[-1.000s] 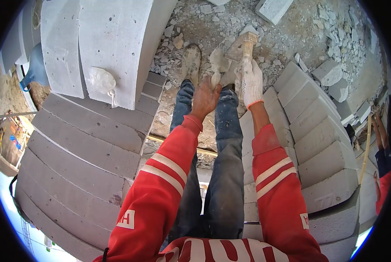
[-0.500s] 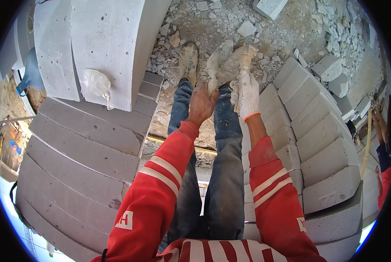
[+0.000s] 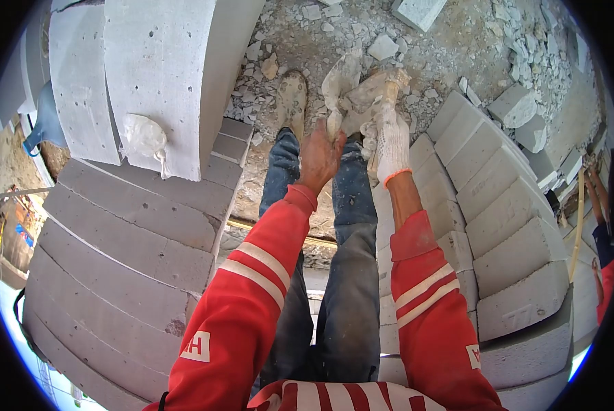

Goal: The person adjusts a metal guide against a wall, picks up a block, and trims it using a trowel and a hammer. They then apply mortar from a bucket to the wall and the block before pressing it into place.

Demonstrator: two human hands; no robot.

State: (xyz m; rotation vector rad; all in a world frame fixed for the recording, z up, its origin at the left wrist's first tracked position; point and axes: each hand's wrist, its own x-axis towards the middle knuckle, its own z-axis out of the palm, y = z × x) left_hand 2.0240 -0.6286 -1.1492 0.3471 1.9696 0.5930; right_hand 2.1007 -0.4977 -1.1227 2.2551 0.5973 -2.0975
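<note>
My left hand [image 3: 319, 156], bare, is closed around the narrow end of a pale, dust-caked thing [image 3: 342, 77] that broadens away from me like a trowel blade. My right hand [image 3: 391, 145] wears a white knitted glove with an orange cuff. It grips a pale, wooden-looking handled tool [image 3: 392, 85] with a wider, dusty far end; I cannot tell its kind. Both hands are close together above my lower legs. My left boot [image 3: 292, 101] is on the rubble, while the right foot is mostly hidden behind the held things.
Grey blocks [image 3: 129, 240] are stacked on my left, with a knotted clear plastic bag [image 3: 144, 137] on the upper ones. Another block stack [image 3: 505, 226] stands on my right. Broken pieces [image 3: 383, 46] litter the ground ahead. Another person's arm [image 3: 598, 198] shows at the far right.
The view has shifted slightly, so the left blocks and bag sit a little lower and further left. Both hands keep their hold, nearly in the same place.
</note>
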